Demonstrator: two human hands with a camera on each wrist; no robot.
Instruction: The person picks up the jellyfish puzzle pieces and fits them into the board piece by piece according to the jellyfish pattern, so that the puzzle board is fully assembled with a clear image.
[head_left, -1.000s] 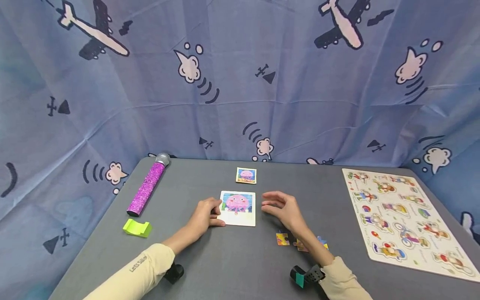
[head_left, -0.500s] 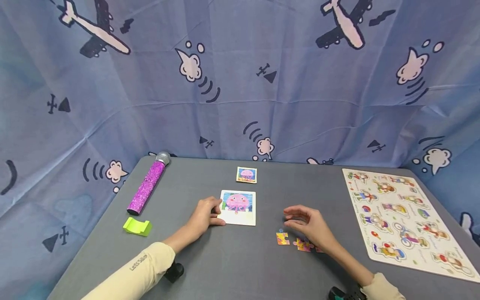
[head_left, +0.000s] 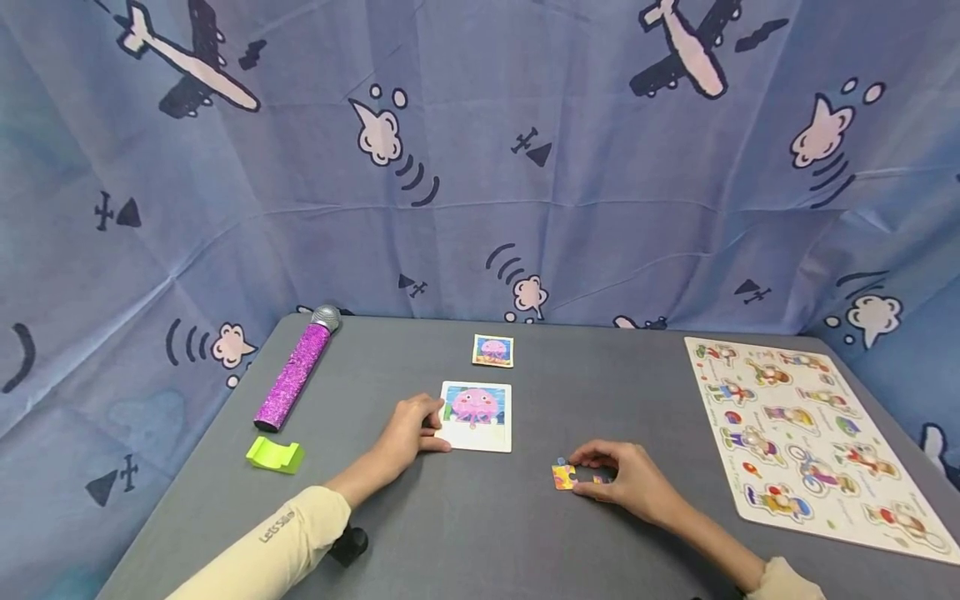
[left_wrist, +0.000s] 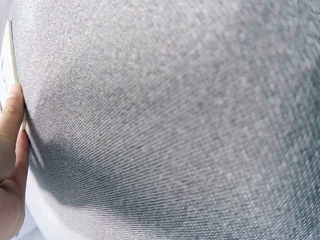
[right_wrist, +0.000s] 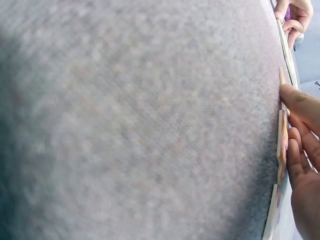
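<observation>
fingers of the right hand [head_left: 628, 482] have come down to the leftmost puzzle piece [head_left: 564, 477]; from my station i see thumb and forefinger partly closed, pinching its right end, with a gap open between them behind the tips. a second ago i saw that hand beside the picture board [head_left: 475, 417], its fingers apart and holding nothing; half a second ago it was above the pieces. the puzzle piece lies about where it lay then. through the gap i see part of a second piece [head_left: 599, 480], and the right wrist view shows a third piece [right_wrist: 271, 215] beyond it, below the palm.

the left hand [head_left: 408, 432] has not shifted: its thumb and forefinger are bent against the board's left edge, holding it, a narrow space between the tips. the board, with its pink jellyfish, lies immediately right of those fingers, also unmoved. a small jellyfish card [head_left: 492, 351] lies beyond their tips, while a glittery microphone [head_left: 295, 372] and a green stand [head_left: 274, 455] lie well to their left.
</observation>
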